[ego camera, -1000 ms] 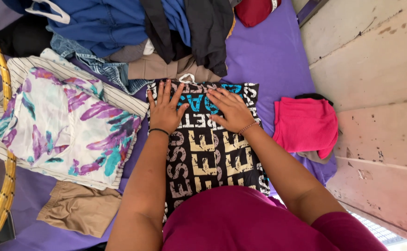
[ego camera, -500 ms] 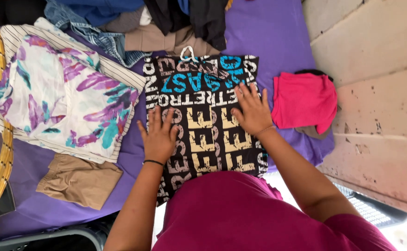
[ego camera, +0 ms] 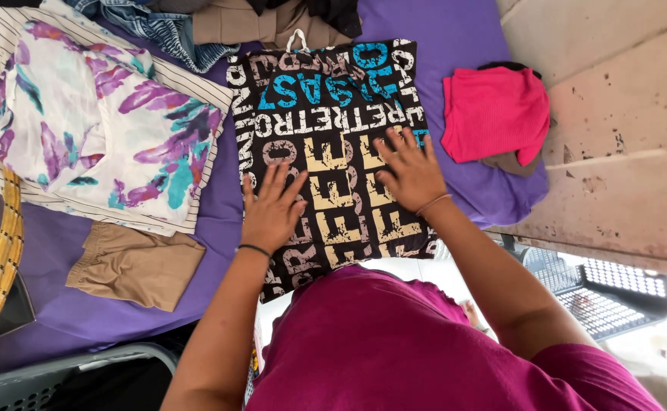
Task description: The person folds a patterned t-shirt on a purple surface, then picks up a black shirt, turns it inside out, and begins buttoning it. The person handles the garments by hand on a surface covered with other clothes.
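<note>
Hands flat, both of them: my left hand (ego camera: 272, 211) lies palm-down with fingers spread on the black printed shirt (ego camera: 326, 144), my right hand (ego camera: 409, 173) the same just beside it, fingers splayed, nothing pinched or clasped in either, so both are open and only pressing on the cloth. Shirt lies spread face-up on the purple sheet (ego camera: 455, 30), neck end away from me, a white hanger hook (ego camera: 297, 38) at its top edge, lower hem running under my magenta top (ego camera: 417, 342). Change since a second ago: both palms sat high up by the collar then, now they are down around the middle and lower lettering, left a little lower than right, so I read this as a smoothing stroke drawn down the fabric toward me; the upper half looks flat now, creases remain only near the hem as far as I can tell. Outward: floral blouse on a striped garment (ego camera: 97, 129) to the left, well apart from the hands; folded tan shorts (ego camera: 135, 265) below it; folded pink top (ego camera: 495, 113) to the right near the sheet's edge; heap of dark and denim clothes (ego camera: 196, 23) above; grey basket rim (ego camera: 59, 377) bottom left; yellow rope (ego camera: 2, 228) at the far left.
</note>
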